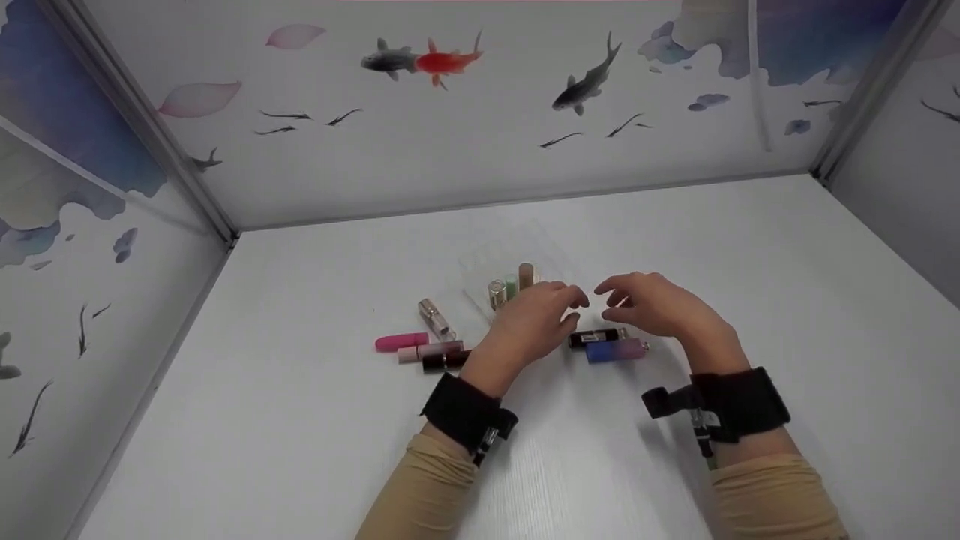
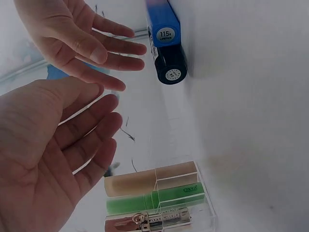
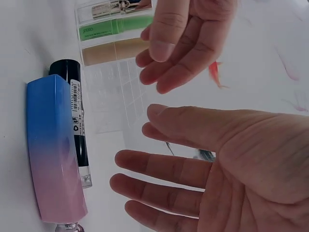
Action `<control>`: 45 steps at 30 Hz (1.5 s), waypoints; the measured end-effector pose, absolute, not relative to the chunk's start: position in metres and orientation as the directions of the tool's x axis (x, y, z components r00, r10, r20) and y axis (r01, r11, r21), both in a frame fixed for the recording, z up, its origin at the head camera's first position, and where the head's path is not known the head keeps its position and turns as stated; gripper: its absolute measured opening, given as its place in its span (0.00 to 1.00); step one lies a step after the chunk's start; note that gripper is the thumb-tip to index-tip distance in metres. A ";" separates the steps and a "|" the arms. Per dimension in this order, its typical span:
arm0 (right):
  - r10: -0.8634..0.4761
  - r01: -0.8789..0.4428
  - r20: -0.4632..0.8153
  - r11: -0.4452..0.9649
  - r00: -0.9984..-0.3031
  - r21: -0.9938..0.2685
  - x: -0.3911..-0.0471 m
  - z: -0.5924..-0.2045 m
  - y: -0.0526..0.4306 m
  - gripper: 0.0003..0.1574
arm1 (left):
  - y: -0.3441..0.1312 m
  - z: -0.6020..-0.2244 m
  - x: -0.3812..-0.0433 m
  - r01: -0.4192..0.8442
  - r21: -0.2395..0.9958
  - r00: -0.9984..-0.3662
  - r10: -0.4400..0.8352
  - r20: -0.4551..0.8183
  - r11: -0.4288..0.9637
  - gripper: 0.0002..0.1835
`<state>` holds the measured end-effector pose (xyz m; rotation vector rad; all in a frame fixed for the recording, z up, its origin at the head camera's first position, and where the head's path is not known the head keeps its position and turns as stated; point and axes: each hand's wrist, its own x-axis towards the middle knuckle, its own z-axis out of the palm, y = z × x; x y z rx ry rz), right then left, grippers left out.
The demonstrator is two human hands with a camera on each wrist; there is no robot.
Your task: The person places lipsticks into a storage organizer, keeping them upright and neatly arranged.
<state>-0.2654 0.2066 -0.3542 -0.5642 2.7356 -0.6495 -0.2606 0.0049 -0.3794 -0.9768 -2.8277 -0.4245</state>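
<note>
My left hand (image 1: pixel 529 322) hovers in front of a clear compartment organizer (image 3: pixel 106 101), fingers loosely bent and holding nothing. In the organizer stand a tan tube (image 1: pixel 526 274), a green tube (image 2: pixel 178 194) and a lipstick with a metallic case (image 1: pixel 496 292); in the head view the left hand partly covers this group. Facing it from the right is my right hand (image 1: pixel 652 306), also without anything in its relaxed fingers. Below and between the hands, a black lipstick tube (image 1: pixel 591 338) and a blue-to-pink lipstick tube (image 1: pixel 611 351) lie side by side on the table.
Left of the left wrist lie a bright pink tube (image 1: pixel 401 342), a pale pink tube (image 1: pixel 429 351), a black tube (image 1: pixel 441 362) and a lipstick with a shiny case (image 1: pixel 433 316). White panels printed with fish (image 1: pixel 450 62) enclose the white table (image 1: pixel 300 435).
</note>
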 end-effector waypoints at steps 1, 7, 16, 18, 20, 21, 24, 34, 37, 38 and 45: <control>-0.426 -0.302 -0.181 0.828 -0.886 -0.472 -0.265 -0.354 0.207 0.25 | 0.005 -0.380 -0.261 0.615 0.225 -0.788 0.590 0.176 0.756 0.12; -0.408 -0.277 -0.230 0.852 -0.884 -0.445 -0.266 -0.356 0.208 0.21 | 0.008 -0.385 -0.261 0.609 0.239 -0.789 0.608 0.089 0.756 0.14; -0.368 -0.248 -0.296 0.894 -0.881 -0.373 -0.267 -0.363 0.208 0.17 | 0.014 -0.393 -0.258 0.615 0.277 -0.773 0.634 0.026 0.738 0.15; -0.364 -0.242 -0.301 0.895 -0.881 -0.374 -0.268 -0.365 0.208 0.17 | 0.014 -0.395 -0.258 0.623 0.270 -0.768 0.640 0.032 0.734 0.14; -0.361 -0.236 -0.302 0.895 -0.883 -0.379 -0.268 -0.367 0.208 0.19 | 0.015 -0.396 -0.259 0.633 0.268 -0.760 0.649 0.038 0.726 0.13; -0.361 -0.236 -0.301 0.894 -0.883 -0.381 -0.268 -0.368 0.208 0.19 | 0.015 -0.397 -0.259 0.638 0.271 -0.756 0.654 0.041 0.721 0.13; -0.364 -0.236 -0.293 0.890 -0.884 -0.391 -0.269 -0.370 0.207 0.21 | 0.015 -0.398 -0.260 0.651 0.266 -0.745 0.665 0.045 0.711 0.11; -0.388 -0.259 -0.279 0.877 -0.878 -0.405 -0.271 -0.373 0.203 0.23 | 0.017 -0.398 -0.260 0.633 0.253 -0.763 0.645 0.045 0.731 0.10; -0.401 -0.271 -0.268 0.869 -0.876 -0.414 -0.271 -0.373 0.202 0.22 | 0.016 -0.397 -0.260 0.619 0.244 -0.777 0.627 0.051 0.747 0.10; -0.403 -0.274 -0.261 0.866 -0.877 -0.418 -0.271 -0.373 0.202 0.22 | 0.015 -0.396 -0.260 0.615 0.244 -0.781 0.623 0.055 0.750 0.11; -0.424 -0.303 -0.186 0.835 -0.886 -0.460 -0.272 -0.372 0.203 0.14 | 0.011 -0.391 -0.261 0.608 0.289 -0.785 0.614 0.081 0.739 0.11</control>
